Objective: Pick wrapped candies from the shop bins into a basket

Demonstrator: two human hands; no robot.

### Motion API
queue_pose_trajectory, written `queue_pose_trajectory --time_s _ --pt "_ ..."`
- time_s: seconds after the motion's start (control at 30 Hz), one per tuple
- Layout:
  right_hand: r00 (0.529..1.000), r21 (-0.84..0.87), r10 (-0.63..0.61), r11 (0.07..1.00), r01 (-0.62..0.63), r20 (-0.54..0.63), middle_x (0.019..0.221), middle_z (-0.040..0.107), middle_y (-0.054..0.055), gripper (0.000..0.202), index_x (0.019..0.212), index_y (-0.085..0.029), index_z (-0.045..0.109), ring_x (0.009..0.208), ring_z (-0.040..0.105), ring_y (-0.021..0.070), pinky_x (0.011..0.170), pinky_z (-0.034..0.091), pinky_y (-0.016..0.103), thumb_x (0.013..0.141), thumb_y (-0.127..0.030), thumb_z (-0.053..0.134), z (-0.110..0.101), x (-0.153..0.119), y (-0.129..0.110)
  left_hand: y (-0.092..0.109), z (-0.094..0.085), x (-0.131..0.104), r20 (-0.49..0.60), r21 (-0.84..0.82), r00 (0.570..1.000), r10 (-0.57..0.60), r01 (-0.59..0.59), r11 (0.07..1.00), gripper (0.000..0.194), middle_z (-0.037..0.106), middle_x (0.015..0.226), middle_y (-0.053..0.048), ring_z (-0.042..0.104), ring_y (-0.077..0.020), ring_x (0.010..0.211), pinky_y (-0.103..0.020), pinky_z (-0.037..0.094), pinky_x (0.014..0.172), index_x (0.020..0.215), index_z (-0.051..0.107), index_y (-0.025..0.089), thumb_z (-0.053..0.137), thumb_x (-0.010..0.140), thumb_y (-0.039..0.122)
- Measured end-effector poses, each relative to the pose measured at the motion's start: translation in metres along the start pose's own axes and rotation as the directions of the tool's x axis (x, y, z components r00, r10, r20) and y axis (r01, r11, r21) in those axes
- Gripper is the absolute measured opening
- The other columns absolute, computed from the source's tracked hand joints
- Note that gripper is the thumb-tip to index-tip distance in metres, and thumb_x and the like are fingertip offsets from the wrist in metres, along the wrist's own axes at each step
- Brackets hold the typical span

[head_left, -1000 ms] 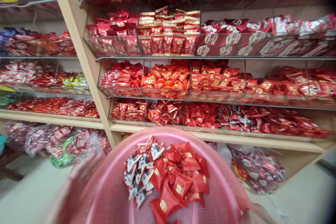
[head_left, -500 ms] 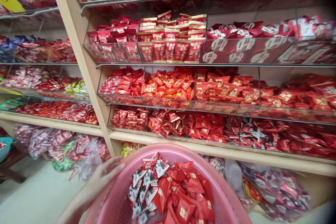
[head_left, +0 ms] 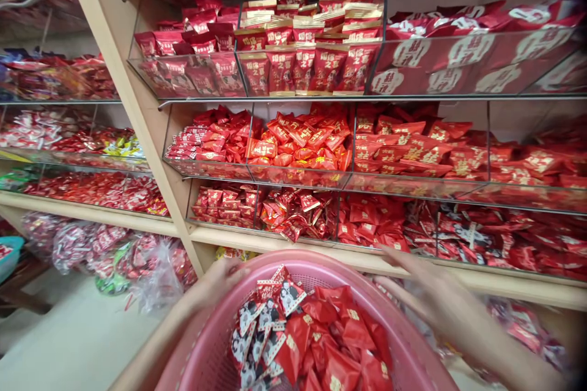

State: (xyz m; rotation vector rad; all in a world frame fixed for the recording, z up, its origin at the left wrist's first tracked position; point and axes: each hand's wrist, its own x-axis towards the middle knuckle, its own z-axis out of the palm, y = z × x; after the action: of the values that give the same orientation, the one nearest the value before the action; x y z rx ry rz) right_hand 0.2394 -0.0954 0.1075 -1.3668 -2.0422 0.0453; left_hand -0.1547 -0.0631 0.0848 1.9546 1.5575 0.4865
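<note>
One camera here, worn on the person's head: it peers from above and behind the pink perforated plastic basket (head_left: 202, 342), close over it, facing forward and down across its rim to the wooden shelving (head_left: 121, 82) farther off beyond.

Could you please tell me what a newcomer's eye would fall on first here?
Most likely the pink basket at bottom centre, holding patterned packets left and glossy red packets right. The left hand is at its left rim, the blurred right hand opposite. Behind rise shelves of mostly red goods.
</note>
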Motion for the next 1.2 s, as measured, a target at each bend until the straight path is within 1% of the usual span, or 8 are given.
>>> queue_pose_trajectory --time_s 0.07,0.17,0.3,0.5,0.73,0.87,1.03,1.2 --pt "0.934 -0.115 -0.345 0.928 0.355 0.097 0.113 0.063 0.011 0.036 0.122 -0.02 0.054 0.103 0.057 0.0256 0.088 0.045 0.041 0.089 -0.035 0.049 0.03 0.05 -0.023 0.001 0.001 0.0 -0.022 0.021 1.0 0.003 -0.002 1.0 0.048 0.042 0.063 0.002 0.038 -0.0128 0.061 -0.024 0.029 0.057 0.065 0.048 0.015 0.037 0.081 0.06" --pt "0.792 -0.255 -0.567 0.75 0.61 0.228 0.107 0.061 0.01 0.028 0.116 -0.016 0.055 0.095 0.054 0.0236 0.079 0.044 0.037 0.089 -0.02 0.051 0.084 0.102 -0.058 0.0 0.002 -0.001 -0.037 0.013 0.999 -0.006 0.006 1.0 0.049 0.044 0.065 0.001 0.039 -0.0135 0.063 -0.024 0.03 0.058 0.067 0.05 0.014 0.036 0.081 0.059" --pt "0.768 -0.364 -0.596 0.679 0.637 0.232 0.091 0.06 0.007 0.014 0.096 -0.016 0.059 0.086 0.05 0.0219 0.074 0.039 0.035 0.09 -0.012 0.047 0.13 0.126 -0.075 -0.003 0.001 -0.004 -0.028 -0.029 1.0 -0.009 0.008 1.0 0.048 0.049 0.069 0.0 0.042 -0.0146 0.066 -0.025 0.032 0.06 0.072 0.053 0.014 0.037 0.082 0.058" --pt "0.787 -0.328 -0.588 0.718 0.614 0.186 0.086 0.062 0.005 0.017 0.088 -0.019 0.061 0.083 0.05 0.0197 0.072 0.038 0.033 0.094 -0.021 0.045 0.124 0.128 -0.062 -0.008 0.0 -0.006 -0.062 0.004 0.998 -0.026 0.026 1.0 0.046 0.045 0.066 0.001 0.04 -0.0142 0.065 -0.025 0.03 0.059 0.066 0.047 0.016 0.038 0.081 0.058" --pt "0.867 0.11 -0.451 0.871 0.479 -0.212 0.101 0.063 0.008 0.025 0.105 -0.019 0.06 0.092 0.059 0.0167 0.079 0.047 0.028 0.096 -0.025 0.037 0.094 0.129 -0.043 -0.003 0.0 -0.006 -0.057 -0.008 0.998 0.008 -0.008 1.0 0.048 0.054 0.07 -0.001 0.045 -0.0156 0.067 -0.025 0.033 0.06 0.07 0.054 0.014 0.036 0.083 0.057" --pt "0.926 0.305 -0.245 0.893 0.331 -0.286 0.094 0.063 0.007 0.022 0.094 -0.02 0.062 0.078 0.064 0.0172 0.069 0.051 0.029 0.093 -0.032 0.043 0.081 0.128 -0.037 -0.002 0.0 -0.005 -0.054 0.031 0.999 -0.006 0.007 0.999 0.048 0.054 0.067 -0.002 0.045 -0.0153 0.064 -0.024 0.031 0.058 0.069 0.055 0.013 0.037 0.083 0.055" --pt "0.984 0.722 0.162 0.689 -0.063 -0.068 0.059 0.058 -0.003 0.028 0.087 -0.018 0.055 0.047 0.06 0.0133 0.045 0.047 0.023 0.083 -0.045 0.057 0.065 0.101 -0.049 -0.004 -0.001 0.001 -0.054 0.104 0.997 0.057 -0.051 0.993 0.049 0.054 0.064 -0.001 0.046 -0.0144 0.062 -0.023 0.029 0.055 0.069 0.058 0.012 0.035 0.085 0.053" --pt "0.944 0.758 0.121 0.569 -0.318 0.306 0.055 0.053 -0.007 0.027 0.083 -0.02 0.049 0.044 0.059 0.0109 0.04 0.042 0.019 0.085 -0.046 0.053 0.047 0.041 -0.067 -0.005 -0.003 0.012 -0.009 0.261 0.999 0.036 -0.032 0.965 0.048 0.058 0.066 -0.003 0.05 -0.0152 0.063 -0.022 0.031 0.055 0.073 0.061 0.011 0.036 0.085 0.051"
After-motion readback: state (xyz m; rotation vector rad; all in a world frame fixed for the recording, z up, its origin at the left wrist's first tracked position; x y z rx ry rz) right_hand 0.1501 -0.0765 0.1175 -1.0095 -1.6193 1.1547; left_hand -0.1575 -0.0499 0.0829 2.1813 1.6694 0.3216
